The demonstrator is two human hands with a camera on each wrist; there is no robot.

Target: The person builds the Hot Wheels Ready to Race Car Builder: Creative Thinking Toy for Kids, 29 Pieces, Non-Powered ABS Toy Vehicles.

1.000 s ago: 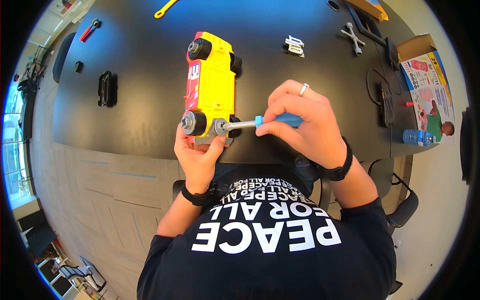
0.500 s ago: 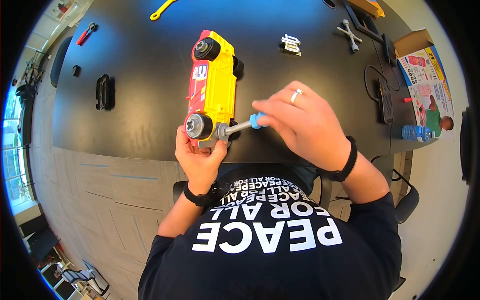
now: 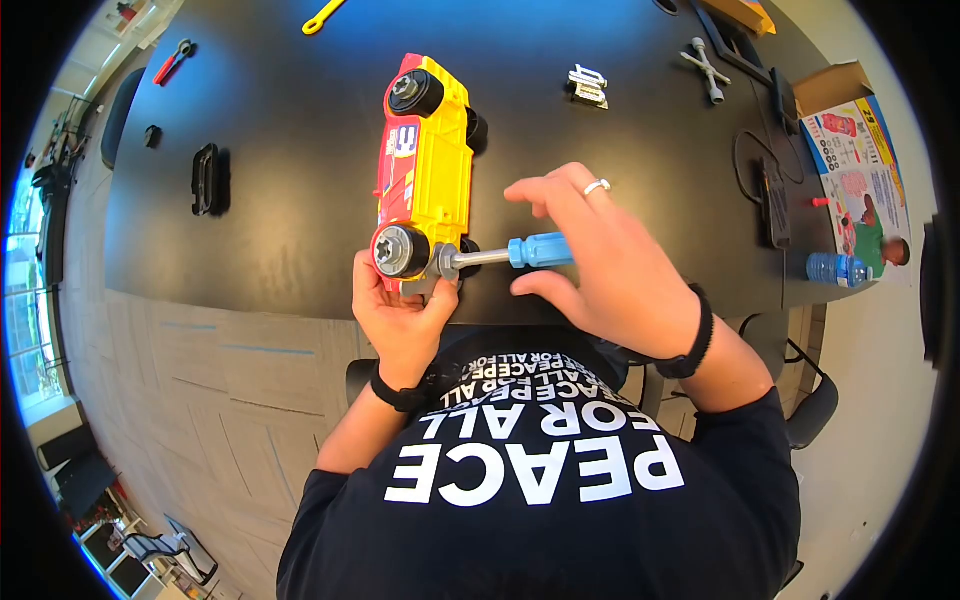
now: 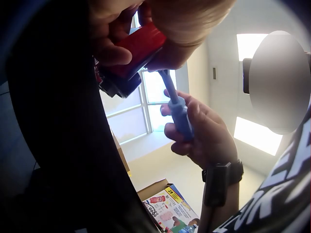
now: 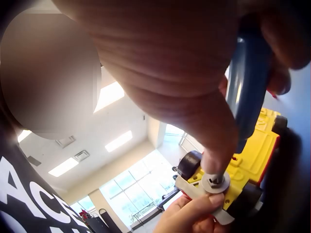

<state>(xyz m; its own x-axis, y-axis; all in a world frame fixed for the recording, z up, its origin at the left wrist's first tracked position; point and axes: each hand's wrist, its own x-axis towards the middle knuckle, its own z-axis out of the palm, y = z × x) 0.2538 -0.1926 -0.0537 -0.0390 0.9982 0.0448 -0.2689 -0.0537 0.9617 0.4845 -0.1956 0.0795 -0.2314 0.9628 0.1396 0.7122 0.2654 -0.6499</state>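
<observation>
A red and yellow toy truck (image 3: 440,165) stands on its side in the head view, its yellow underside facing right. My left hand (image 3: 400,315) grips its near end, thumb beside a round grey screw (image 3: 446,261). In the right wrist view, that thumb presses near a light grey plate (image 5: 194,190) under the screw. My right hand (image 3: 620,260) has its fingers around the blue handle of a screwdriver (image 3: 540,250), with thumb and index finger spread off it in the head view. The screwdriver's metal shaft meets the screw head. Part of the handle is hidden by the palm.
On the dark table (image 3: 300,200) lie a black plastic part (image 3: 206,180), a red-handled tool (image 3: 174,62), a yellow wrench (image 3: 322,17), a silver part (image 3: 588,86) and a grey cross wrench (image 3: 706,70). At right are a toy box (image 3: 855,180) and a water bottle (image 3: 838,269).
The right hand has shifted and turned about the screwdriver handle, thumb and index finger coming off it. The truck has turned slightly, showing more of its red side. The left hand keeps its grip.
</observation>
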